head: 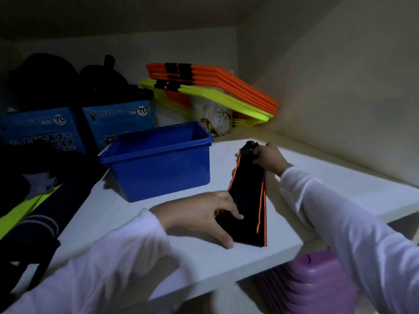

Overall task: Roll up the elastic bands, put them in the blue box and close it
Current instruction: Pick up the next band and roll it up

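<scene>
Here both hands hold the black band [248, 200]: left hand [204, 211] pressing flat, right hand [269, 159] gripping.

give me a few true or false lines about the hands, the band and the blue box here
1. The blue box is open, with no lid on it. True.
2. The right hand rests flat on the box rim. False: it grips the far end of the black elastic band.
3. The left hand touches the band's near end on the white shelf. True.
4. The band is already rolled up inside the box. False: it lies stretched out on the shelf, beside the box.
</scene>
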`<state>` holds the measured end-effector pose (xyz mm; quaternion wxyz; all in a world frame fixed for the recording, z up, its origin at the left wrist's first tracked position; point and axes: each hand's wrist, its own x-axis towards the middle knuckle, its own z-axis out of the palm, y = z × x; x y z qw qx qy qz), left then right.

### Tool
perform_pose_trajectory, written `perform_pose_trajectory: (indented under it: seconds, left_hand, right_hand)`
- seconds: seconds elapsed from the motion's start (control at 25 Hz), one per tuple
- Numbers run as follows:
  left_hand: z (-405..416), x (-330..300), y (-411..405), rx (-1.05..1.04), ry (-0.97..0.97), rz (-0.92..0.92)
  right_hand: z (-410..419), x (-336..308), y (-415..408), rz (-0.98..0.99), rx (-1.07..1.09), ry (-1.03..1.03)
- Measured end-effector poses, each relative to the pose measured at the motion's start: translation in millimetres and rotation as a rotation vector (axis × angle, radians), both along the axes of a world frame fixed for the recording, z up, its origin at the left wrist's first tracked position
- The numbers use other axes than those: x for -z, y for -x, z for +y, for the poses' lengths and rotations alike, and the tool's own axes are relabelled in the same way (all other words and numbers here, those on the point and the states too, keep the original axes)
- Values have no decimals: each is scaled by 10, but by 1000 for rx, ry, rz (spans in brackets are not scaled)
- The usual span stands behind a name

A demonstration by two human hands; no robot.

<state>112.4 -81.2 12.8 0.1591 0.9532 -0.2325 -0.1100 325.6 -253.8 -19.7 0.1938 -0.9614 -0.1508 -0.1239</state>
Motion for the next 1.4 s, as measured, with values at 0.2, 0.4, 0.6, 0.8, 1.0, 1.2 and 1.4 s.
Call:
perform_pose_trajectory:
  seconds: [0.2, 0.4, 0.6, 0.8, 1.0, 1.2, 1.4]
  left_hand:
    - [-43, 70, 48, -31, 48, -70]
    - [-262, 168, 90, -44, 88, -162]
    - [-280, 228, 133, -28, 143, -208]
    - [-219, 217, 163, -96, 267, -218]
    - [-201, 234, 178, -99, 262, -204]
    - [-247, 232, 230, -112, 340, -173]
    - [-281, 203, 271, -90, 314, -207]
  right_hand:
    - [195, -257, 598, 60, -129, 69]
    - [129, -445, 1300, 181, -204, 65]
    - [-220, -409, 1826, 340, -277, -7]
    - [-425, -285, 2082, 365, -366, 0]
    - [-468, -221, 2104, 319, -380, -36]
    - [-459, -156, 2130, 143, -351, 9]
    - [-534, -197, 2187, 97, -340, -95]
